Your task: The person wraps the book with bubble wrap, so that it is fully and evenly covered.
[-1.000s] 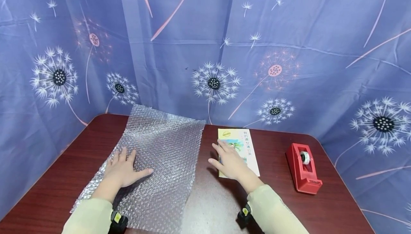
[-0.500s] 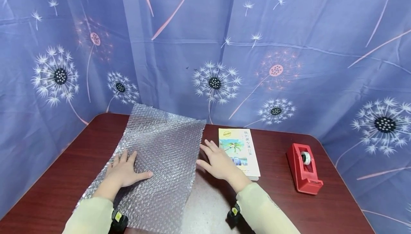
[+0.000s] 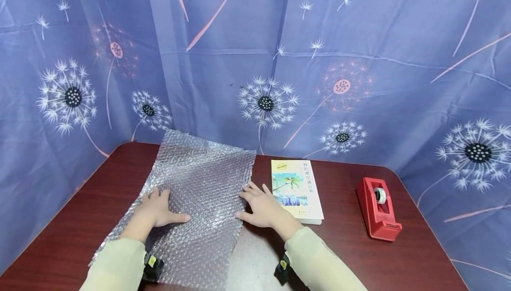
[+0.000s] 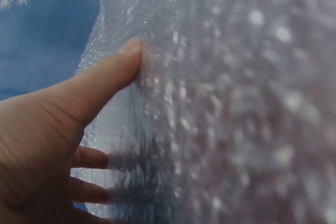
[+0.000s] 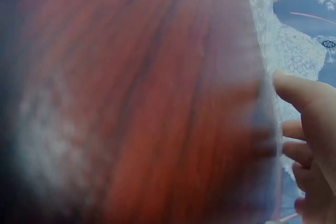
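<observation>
A long sheet of bubble wrap [image 3: 199, 184] lies over the left half of the table, its far end reaching the curtain. On its left part rests my left hand [image 3: 153, 213], thumb stretched to the right; in the left wrist view the fingertips [image 4: 94, 158] touch the plastic. My right hand [image 3: 263, 206] is at the sheet's right edge with fingers extended and apart. In the right wrist view its thumb and fingers [image 5: 296, 129] are beside that edge, holding nothing. Just right of this hand lies a book [image 3: 295, 189] with a palm tree on its pale cover.
A red tape dispenser [image 3: 378, 209] with a roll of tape stands at the right of the dark red wooden table [image 3: 339, 237]. Behind the table hangs a blue curtain [image 3: 223, 82] with a dandelion print.
My right hand has moved left, from over the book to the bubble wrap's right edge, uncovering the cover. The left hand stays on the sheet, its fingers slightly more bent.
</observation>
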Tool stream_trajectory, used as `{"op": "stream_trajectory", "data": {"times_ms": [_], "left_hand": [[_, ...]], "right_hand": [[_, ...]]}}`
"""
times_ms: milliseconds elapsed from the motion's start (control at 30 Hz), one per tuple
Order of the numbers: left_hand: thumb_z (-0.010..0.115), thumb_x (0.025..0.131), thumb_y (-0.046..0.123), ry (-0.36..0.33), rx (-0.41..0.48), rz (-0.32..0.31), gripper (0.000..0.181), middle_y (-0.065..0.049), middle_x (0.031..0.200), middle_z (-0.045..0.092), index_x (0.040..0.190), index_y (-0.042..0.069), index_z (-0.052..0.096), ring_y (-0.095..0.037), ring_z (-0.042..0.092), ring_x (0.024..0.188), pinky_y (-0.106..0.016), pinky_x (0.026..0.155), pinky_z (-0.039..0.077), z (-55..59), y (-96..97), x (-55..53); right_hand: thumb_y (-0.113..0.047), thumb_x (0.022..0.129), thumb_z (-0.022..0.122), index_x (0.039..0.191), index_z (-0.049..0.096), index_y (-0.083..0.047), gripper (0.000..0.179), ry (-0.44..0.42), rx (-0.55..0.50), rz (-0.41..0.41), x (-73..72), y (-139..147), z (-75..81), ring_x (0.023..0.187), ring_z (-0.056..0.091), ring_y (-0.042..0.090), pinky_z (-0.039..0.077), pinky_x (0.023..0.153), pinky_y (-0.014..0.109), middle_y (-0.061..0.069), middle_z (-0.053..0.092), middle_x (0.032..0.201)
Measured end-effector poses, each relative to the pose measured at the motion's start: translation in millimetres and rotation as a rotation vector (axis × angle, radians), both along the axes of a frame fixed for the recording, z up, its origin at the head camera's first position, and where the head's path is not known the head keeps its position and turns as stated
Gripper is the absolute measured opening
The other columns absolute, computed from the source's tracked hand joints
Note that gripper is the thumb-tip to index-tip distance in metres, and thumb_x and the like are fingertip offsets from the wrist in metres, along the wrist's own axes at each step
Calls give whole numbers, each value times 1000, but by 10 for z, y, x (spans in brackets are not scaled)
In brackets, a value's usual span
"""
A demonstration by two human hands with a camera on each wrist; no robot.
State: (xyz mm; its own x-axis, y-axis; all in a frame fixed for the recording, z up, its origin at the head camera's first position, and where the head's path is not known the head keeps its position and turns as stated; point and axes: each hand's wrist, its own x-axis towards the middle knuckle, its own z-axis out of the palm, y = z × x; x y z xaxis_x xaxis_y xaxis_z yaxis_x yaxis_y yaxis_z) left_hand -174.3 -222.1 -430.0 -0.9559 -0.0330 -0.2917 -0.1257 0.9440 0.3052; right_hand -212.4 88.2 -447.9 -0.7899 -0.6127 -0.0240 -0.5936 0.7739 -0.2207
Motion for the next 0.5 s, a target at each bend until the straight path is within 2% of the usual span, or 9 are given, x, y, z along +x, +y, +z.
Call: {"op": "stream_trajectory", "data": {"times_ms": [133, 500], "left_hand": [[70, 60, 74, 1, 8, -1, 129, -46, 143, 13, 142, -13, 23, -68, 7, 128, -77, 96, 23, 21, 20, -18], [70, 61, 74, -7, 54, 6, 129, -46, 144, 5, 144, -13, 21, -69, 0, 127, -80, 94, 18, 5, 0, -17]], "right_hand": [[-55, 90, 51, 142, 44, -13, 67, -37, 16, -2, 22, -16, 4, 144, 24, 25, 18, 116, 55, 8, 38, 151], [-51, 90, 54, 141, 45, -10, 67, -83, 25, -24, 47, -73, 61, 142, 30, 22, 24, 115, 53, 9, 36, 152]]}}
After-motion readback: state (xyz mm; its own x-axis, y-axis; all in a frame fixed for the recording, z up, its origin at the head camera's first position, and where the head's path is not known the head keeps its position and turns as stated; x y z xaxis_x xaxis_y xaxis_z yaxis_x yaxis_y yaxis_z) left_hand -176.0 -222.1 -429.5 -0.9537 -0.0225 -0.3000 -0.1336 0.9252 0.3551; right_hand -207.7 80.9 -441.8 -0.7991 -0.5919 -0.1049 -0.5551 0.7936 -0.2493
